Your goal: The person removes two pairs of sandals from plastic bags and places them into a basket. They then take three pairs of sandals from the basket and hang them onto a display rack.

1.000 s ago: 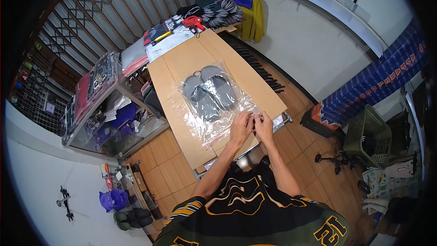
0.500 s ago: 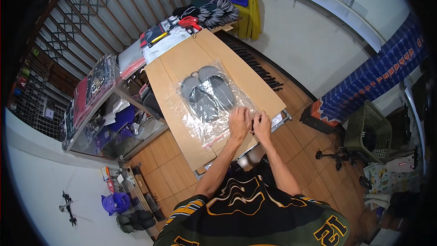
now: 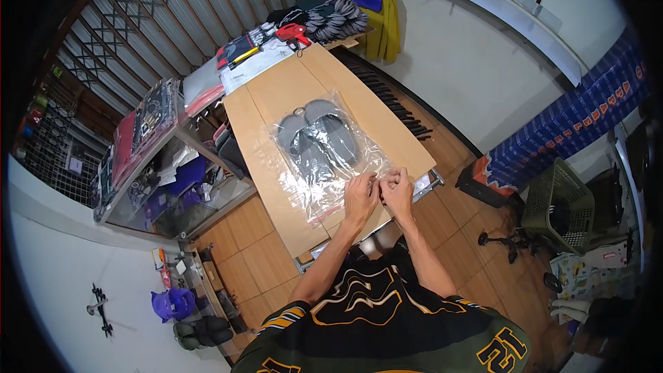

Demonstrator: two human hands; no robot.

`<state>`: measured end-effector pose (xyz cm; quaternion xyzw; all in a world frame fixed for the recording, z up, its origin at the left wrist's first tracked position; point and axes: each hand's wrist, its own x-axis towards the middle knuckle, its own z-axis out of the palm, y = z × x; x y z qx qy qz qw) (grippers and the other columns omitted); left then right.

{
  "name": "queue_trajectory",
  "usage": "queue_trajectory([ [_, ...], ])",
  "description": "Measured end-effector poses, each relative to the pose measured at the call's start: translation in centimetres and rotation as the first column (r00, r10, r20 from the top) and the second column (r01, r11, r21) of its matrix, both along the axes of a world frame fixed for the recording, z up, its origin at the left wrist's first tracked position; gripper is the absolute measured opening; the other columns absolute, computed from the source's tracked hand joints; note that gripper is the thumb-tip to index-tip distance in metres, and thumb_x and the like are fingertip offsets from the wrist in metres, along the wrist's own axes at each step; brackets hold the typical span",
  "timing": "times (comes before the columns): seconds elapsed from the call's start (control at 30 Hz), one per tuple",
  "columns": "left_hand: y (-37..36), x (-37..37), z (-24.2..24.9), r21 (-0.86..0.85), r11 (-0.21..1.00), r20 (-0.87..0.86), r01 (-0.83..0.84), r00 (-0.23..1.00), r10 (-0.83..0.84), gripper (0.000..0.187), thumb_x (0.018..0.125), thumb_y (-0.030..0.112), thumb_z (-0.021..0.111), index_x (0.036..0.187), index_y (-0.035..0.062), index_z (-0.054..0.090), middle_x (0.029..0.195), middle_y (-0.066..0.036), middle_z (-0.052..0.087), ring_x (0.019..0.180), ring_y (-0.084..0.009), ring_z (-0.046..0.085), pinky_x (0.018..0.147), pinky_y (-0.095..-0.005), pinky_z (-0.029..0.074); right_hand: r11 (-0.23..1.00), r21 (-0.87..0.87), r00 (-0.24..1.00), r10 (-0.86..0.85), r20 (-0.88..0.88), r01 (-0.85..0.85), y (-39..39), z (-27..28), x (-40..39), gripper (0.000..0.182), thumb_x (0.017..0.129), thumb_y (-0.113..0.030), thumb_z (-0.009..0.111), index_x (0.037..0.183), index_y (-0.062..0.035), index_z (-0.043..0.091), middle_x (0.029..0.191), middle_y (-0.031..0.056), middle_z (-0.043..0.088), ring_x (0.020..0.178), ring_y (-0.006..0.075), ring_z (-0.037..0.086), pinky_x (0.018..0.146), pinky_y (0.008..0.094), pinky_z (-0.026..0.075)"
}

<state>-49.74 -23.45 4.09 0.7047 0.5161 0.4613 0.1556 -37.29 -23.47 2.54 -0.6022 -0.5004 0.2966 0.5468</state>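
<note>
A clear plastic bag (image 3: 298, 190) lies flat on the brown table, shiny with creases. Inside it is a pair of grey slippers (image 3: 322, 135), soles or uppers partly hidden by glare. At the bag's near right corner, my left hand (image 3: 361, 197) has its fingers curled together on the plastic edge. Right beside it, almost touching, my right hand (image 3: 397, 195) pinches the same edge with thumb and fingers. The exact bit of plastic between the fingertips is too small to make out.
The brown tabletop (image 3: 259, 107) surrounds the bag. At its far end are a red tape dispenser (image 3: 293, 34), a yellow cutter (image 3: 246, 55) and bundled grey cords (image 3: 338, 19). A glass cabinet (image 3: 179, 193) stands left; a green basket (image 3: 559, 207) is on the right.
Both hands have stayed at the bag's near right edge, with the fingers shifting slightly along it. The bag and slippers lie in the same place; the camera view moved a little.
</note>
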Motion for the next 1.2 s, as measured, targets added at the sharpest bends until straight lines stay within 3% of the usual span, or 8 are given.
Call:
queue_trajectory([
  [0.1, 0.4, -0.7, 0.2, 0.046, 0.997, 0.039, -0.055, 0.998, 0.054, 0.017, 0.087, 0.008, 0.073, 0.103, 0.0071, 0.067, 0.089, -0.007, 0.071, 0.083, -0.0273, 0.066, 0.078, -0.0416, 0.044, 0.985, -0.168, 0.994, 0.024, -0.108, -0.042, -0.4, 1.3, 0.1, 0.027, 0.091, -0.003, 0.068, 0.11, 0.0018, 0.05, 0.08, 0.0099, 0.068, 0.055, 0.0132, 0.065, 0.041, 0.0272, 0.051],
  [0.3, 0.5, -1.9, 2.3, 0.074, 0.992, 0.078, -0.104, 0.992, 0.098, 0.026, 0.086, 0.009, 0.076, 0.109, 0.0072, 0.065, 0.093, -0.006, 0.072, 0.084, -0.0259, 0.068, 0.078, -0.0407, 0.044, 0.999, -0.035, 0.999, -0.022, 0.041, 0.023, 0.1, -1.0, 0.1, 0.032, 0.09, -0.005, 0.07, 0.113, 0.0026, 0.049, 0.079, 0.0105, 0.069, 0.059, 0.015, 0.067, 0.047, 0.0288, 0.052],
  [0.5, -1.8, -2.2, 1.0, -0.016, 0.999, -0.085, -0.037, 0.996, 0.036, 0.032, 0.084, 0.01, 0.077, 0.113, 0.0076, 0.064, 0.093, -0.007, 0.073, 0.084, -0.0249, 0.069, 0.079, -0.0396, 0.045, 0.997, -0.082, 0.995, 0.014, 0.1, -0.006, -1.0, 2.6, -0.3, 0.045, 0.083, -0.009, 0.077, 0.118, 0.0018, 0.05, 0.078, 0.0114, 0.072, 0.067, 0.0188, 0.071, 0.065, 0.032, 0.054],
  [0.6, -1.9, -2.7, 1.0, -0.085, 0.996, -0.051, -0.039, 0.998, 0.035, 0.029, 0.086, 0.007, 0.074, 0.113, 0.0068, 0.064, 0.09, -0.007, 0.073, 0.083, -0.0256, 0.069, 0.078, -0.0396, 0.047, 0.999, -0.033, 0.992, 0.037, 0.119, -0.033, -0.8, 1.5, 0.0, 0.045, 0.082, -0.009, 0.077, 0.118, 0.0019, 0.05, 0.079, 0.0115, 0.073, 0.067, 0.0188, 0.071, 0.064, 0.032, 0.054],
  [0.7, -1.0, -3.1, 3.1, 0.006, 0.995, 0.089, -0.097, 0.991, 0.096, 0.028, 0.086, 0.003, 0.073, 0.112, 0.0058, 0.064, 0.088, -0.008, 0.073, 0.083, -0.0258, 0.071, 0.078, -0.0394, 0.049, 0.996, -0.086, 0.998, 0.025, 0.059, -0.02, -0.7, 0.8, 0.1, 0.046, 0.082, -0.008, 0.077, 0.118, 0.0016, 0.05, 0.08, 0.0117, 0.074, 0.067, 0.0187, 0.07, 0.064, 0.0326, 0.054],
  [0.83, 0.1, -4.5, 5.7, 0.121, 0.98, 0.129, -0.158, 0.981, 0.142, 0.025, 0.087, -0.001, 0.073, 0.111, 0.0007, 0.065, 0.09, -0.013, 0.073, 0.083, -0.0239, 0.072, 0.076, -0.0364, 0.054, 0.994, -0.112, 0.998, 0.015, 0.063, -0.008, -1.2, 1.3, -0.1, 0.048, 0.082, -0.009, 0.075, 0.122, 0.0012, 0.05, 0.081, 0.0158, 0.073, 0.069, 0.0281, 0.072, 0.066, 0.0404, 0.054],
  [1.07, -2.8, -4.4, 2.9, -0.022, 0.998, -0.061, -0.058, 0.997, 0.056, 0.035, 0.084, 0.006, 0.077, 0.116, 0.0059, 0.063, 0.092, -0.01, 0.073, 0.083, -0.0272, 0.07, 0.078, -0.0399, 0.05, 0.998, -0.054, 0.989, 0.023, 0.149, -0.016, -1.4, 2.2, -0.3, 0.05, 0.081, -0.012, 0.078, 0.12, -0.0004, 0.05, 0.072, 0.0131, 0.071, 0.066, 0.0248, 0.071, 0.065, 0.0369, 0.054],
  [1.2, -3.1, -4.7, 1.1, -0.095, 0.994, 0.016, -0.053, 0.998, 0.055, 0.031, 0.085, 0.002, 0.075, 0.114, 0.004, 0.065, 0.09, -0.011, 0.073, 0.082, -0.0266, 0.071, 0.076, -0.0399, 0.053, 1.0, 0.009, 0.985, 0.021, 0.17, -0.023, -1.3, 1.1, -0.2, 0.051, 0.08, -0.013, 0.08, 0.12, -0.001, 0.049, 0.072, 0.0121, 0.072, 0.063, 0.0216, 0.069, 0.063, 0.0344, 0.053],
])
